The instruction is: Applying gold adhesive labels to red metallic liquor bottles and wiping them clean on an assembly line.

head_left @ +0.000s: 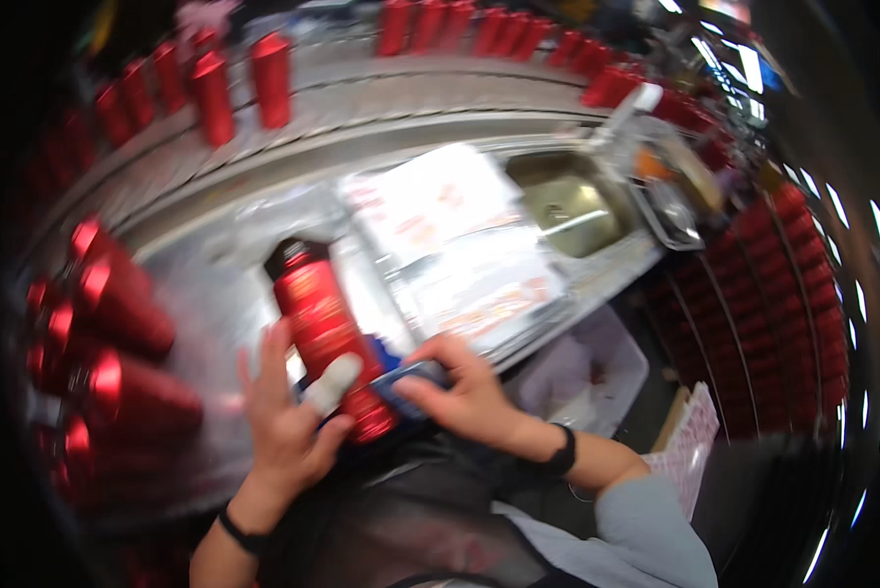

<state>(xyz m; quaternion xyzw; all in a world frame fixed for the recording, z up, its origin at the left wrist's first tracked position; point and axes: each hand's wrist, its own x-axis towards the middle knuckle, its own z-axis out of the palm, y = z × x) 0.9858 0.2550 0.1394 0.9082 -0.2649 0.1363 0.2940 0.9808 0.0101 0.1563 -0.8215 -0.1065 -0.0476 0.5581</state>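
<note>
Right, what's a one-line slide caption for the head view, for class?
Left hand spread beside a red bottle, right hand holding a blue item against it or nearby.

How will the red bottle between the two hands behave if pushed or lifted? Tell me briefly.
The red bottle would probably roll if pushed sideways, as its body looks round and it appears to lie down. Its shiny surface may be slippery. Its straight sides suggest it is likely stiff and would hold its shape.
</note>
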